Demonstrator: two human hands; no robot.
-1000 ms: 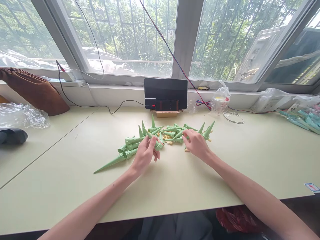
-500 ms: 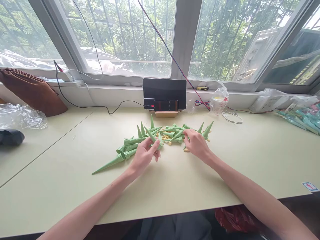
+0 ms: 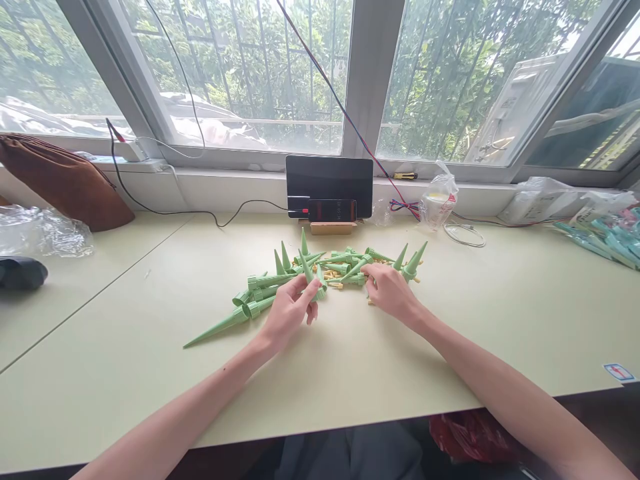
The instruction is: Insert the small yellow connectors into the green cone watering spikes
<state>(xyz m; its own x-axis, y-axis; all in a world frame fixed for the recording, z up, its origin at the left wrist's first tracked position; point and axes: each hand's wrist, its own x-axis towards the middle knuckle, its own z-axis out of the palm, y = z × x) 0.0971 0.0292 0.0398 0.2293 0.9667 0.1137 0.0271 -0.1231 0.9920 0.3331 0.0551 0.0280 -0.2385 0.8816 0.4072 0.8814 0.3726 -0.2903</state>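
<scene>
My left hand is closed around a green plastic plant watering spike, its pointed end up and leaning slightly left. My right hand has its thumb and fingers pinched together at the right part of the pile; whatever lies between them is hidden. More green spikes lie heaped between and beside both hands, several with their tips pointing up. Small yellow plastic pieces are scattered among them. One long spike points toward the front left, at the near end of the heap.
Behind the heap a black tablet and a phone lean on a small cardboard stand. A bagged cup and a coiled white cable are at the back right. A brown bag lies back left.
The spike in my left hand has turned more upright. My right hand has shifted a little to the left at the pile.
</scene>
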